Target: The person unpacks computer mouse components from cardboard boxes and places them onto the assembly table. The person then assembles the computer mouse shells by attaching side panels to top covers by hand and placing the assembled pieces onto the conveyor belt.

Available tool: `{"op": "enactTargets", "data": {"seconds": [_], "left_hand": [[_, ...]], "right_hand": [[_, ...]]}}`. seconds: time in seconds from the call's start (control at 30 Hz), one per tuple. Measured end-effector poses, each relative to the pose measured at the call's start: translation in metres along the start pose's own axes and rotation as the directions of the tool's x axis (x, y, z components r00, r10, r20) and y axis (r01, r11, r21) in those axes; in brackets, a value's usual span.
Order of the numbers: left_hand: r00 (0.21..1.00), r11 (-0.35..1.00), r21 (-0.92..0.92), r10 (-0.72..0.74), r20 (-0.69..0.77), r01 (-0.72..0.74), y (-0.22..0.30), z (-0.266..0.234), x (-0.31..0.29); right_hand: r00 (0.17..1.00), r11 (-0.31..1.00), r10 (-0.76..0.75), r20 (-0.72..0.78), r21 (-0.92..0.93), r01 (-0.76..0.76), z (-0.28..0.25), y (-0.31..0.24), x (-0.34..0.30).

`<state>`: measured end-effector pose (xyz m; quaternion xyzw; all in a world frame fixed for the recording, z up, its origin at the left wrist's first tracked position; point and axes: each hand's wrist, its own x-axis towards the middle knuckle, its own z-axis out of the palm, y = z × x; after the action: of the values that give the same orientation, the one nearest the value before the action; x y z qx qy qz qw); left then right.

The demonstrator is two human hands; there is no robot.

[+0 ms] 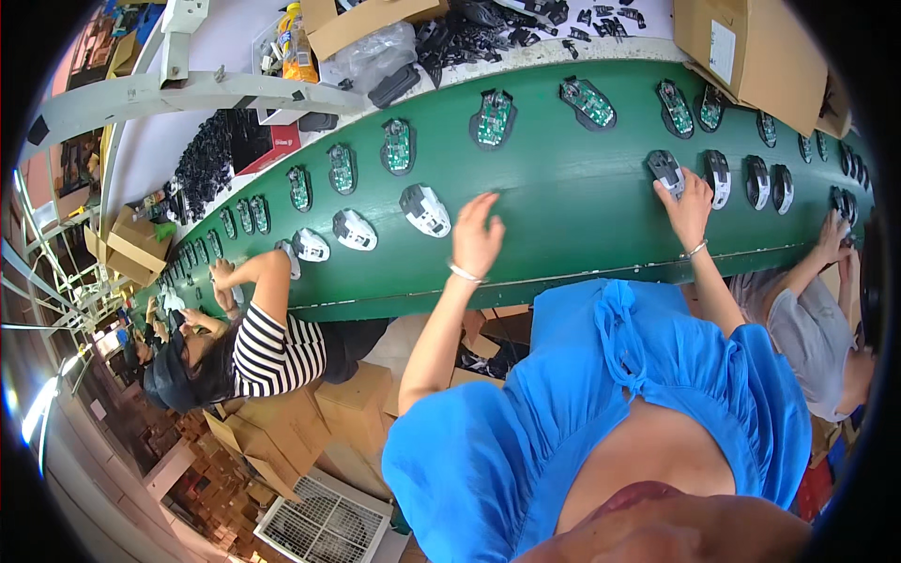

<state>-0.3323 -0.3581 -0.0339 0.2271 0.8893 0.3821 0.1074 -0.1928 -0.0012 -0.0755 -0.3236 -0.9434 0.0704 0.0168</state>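
My right hand [688, 208] has its thumb and fingers around the near end of a dark grey computer mouse [665, 169] lying on the green conveyor belt [563, 202]. Over the belt to the left, my left hand [479, 239] holds nothing, its fingers apart and slightly bent. Nearest to it is a white and grey mouse [425, 209], a short gap beyond the fingertips. Just right of my right hand lies another dark mouse with a white side [718, 178]. Along the far side runs a row of mouse bases with green circuit boards [493, 119].
A co-worker in a striped top [277, 347] reaches over the belt at left; another in grey [812, 324] works at right. Cardboard boxes [751, 61] and black plastic parts [469, 38] sit beyond the belt. A white metal frame [197, 94] stands at upper left.
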Motion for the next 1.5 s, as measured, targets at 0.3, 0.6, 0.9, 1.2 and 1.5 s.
{"op": "enactTargets", "data": {"seconds": [0.3, 0.6, 0.9, 1.2, 1.5], "left_hand": [[0.950, 0.748, 0.620, 0.045, 0.307, -0.236, -0.081, -0.084, -0.004], [0.861, 0.688, 0.588, 0.107, 0.498, -0.426, -0.097, -0.102, 0.017], [0.930, 0.739, -0.596, -0.366, 0.035, 0.313, -0.059, -0.077, 0.017], [0.832, -0.060, -0.961, -0.488, 0.266, 0.271, 0.053, -0.048, 0.070], [0.957, 0.268, -0.920, -0.121, 0.263, 0.287, 0.109, -0.033, 0.068]], "right_hand": [[0.904, 0.586, -0.415, -0.104, 0.729, 0.353, 0.010, -0.183, 0.168], [0.964, 0.944, -0.263, 0.035, 0.213, 0.250, 0.090, -0.335, 0.271], [0.961, 0.651, -0.213, -0.177, 0.708, 0.275, 0.069, -0.323, 0.262], [0.770, 0.270, -0.578, 0.272, 0.954, -0.134, -0.088, -0.211, 0.167], [0.181, 0.407, -0.910, 0.374, 0.888, 0.214, -0.185, -0.215, 0.122]]}}
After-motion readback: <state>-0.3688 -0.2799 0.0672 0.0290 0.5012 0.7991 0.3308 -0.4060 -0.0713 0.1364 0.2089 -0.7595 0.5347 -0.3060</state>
